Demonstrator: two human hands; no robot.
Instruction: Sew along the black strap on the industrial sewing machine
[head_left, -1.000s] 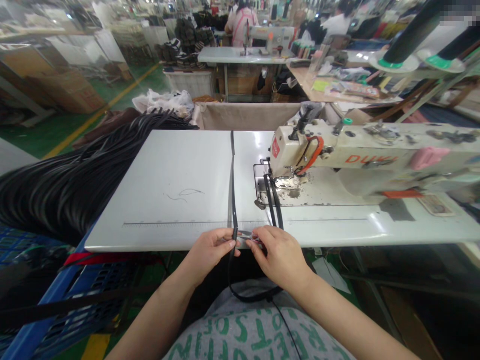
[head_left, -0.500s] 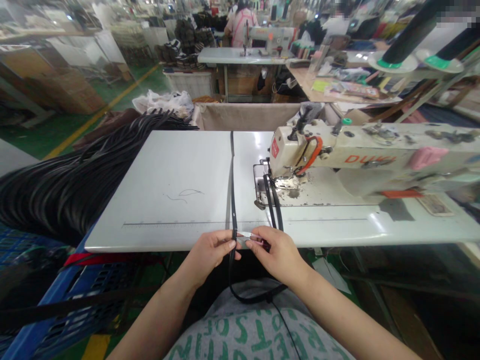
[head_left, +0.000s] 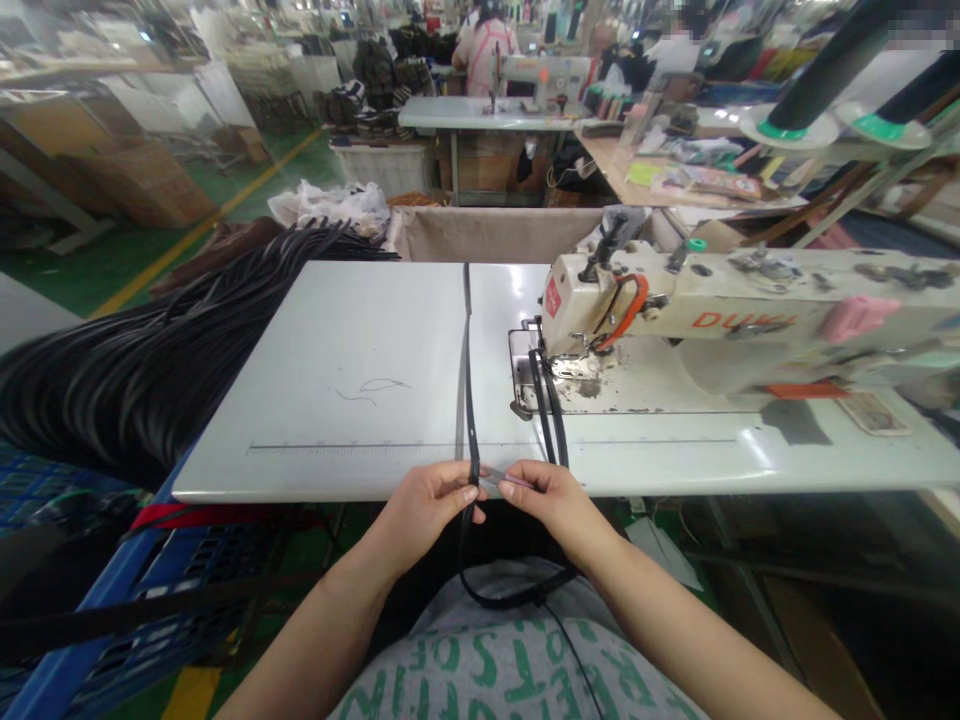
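My left hand [head_left: 429,502] pinches a narrow black strap [head_left: 470,385] between thumb and fingers at the front edge of the white table. From there the strap runs away from me across the tabletop, and its lower part loops down over my lap. In my right hand [head_left: 553,503] are small thread snips [head_left: 493,476]; their pale metal blades point left at the strap beside my left fingertips. Most of their handle is hidden in my grip. Two black strap lengths [head_left: 546,408] come forward from beneath the sewing machine's needle area.
The sewing machine [head_left: 637,300] takes up the right of the table [head_left: 300,400]. Loose threads lie at left. A thick bundle of black straps [head_left: 112,360] hangs over a blue crate [head_left: 112,610]. Thread cones stand at upper right. A person [head_left: 486,55] sits at another machine beyond.
The snips' blades have tilted and look closer together at the strap. Both hands stay in nearly the same place; the view has shifted slightly.
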